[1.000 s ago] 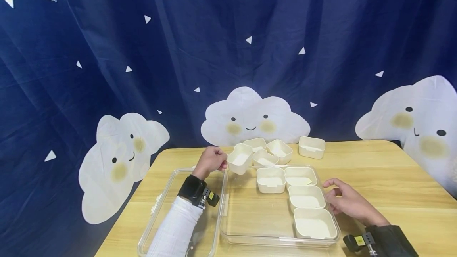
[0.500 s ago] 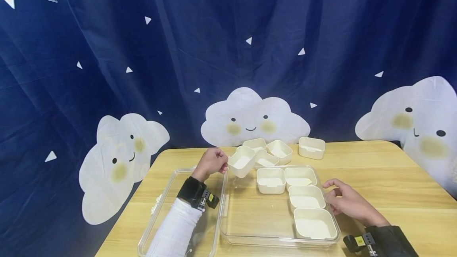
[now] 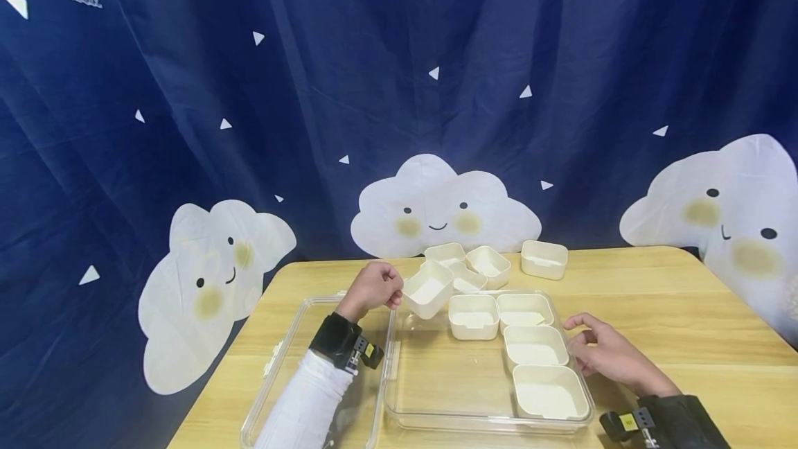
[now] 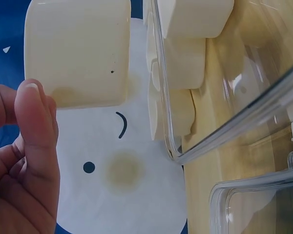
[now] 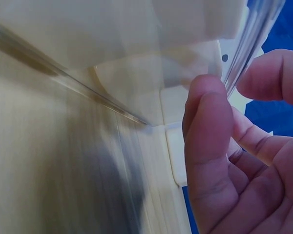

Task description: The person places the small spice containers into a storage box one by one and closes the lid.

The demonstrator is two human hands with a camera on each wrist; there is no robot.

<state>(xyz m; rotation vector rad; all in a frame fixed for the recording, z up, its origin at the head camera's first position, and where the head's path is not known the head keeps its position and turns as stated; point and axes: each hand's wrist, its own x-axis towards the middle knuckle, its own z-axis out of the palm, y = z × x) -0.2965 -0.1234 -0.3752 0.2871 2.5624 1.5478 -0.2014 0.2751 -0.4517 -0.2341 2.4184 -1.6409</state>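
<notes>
My left hand (image 3: 374, 288) pinches a small cream bin (image 3: 429, 289) by its left edge, tilted above the back left part of a clear plastic box (image 3: 449, 423). In the left wrist view the underside of this bin (image 4: 78, 53) faces the camera, with the thumb against its corner. Inside the box, several cream bins line the right side and back, among them a front bin (image 3: 550, 393), a middle bin (image 3: 536, 346) and a back bin (image 3: 472, 317). My right hand (image 3: 614, 355) rests with loosely bent fingers right at the box's right wall.
Behind the box, several more cream bins (image 3: 489, 266) cluster on the wooden table (image 3: 679, 303). A separate bin (image 3: 544, 259) stands to their right. The clear hinged lid (image 3: 274, 366) lies opened on the left, under the left forearm. A blue curtain (image 3: 349, 54) hangs behind the table.
My left hand has shifted slightly right with the bin, which has moved from beside the clustered bins to over the box's back left. My right hand has stayed in place.
</notes>
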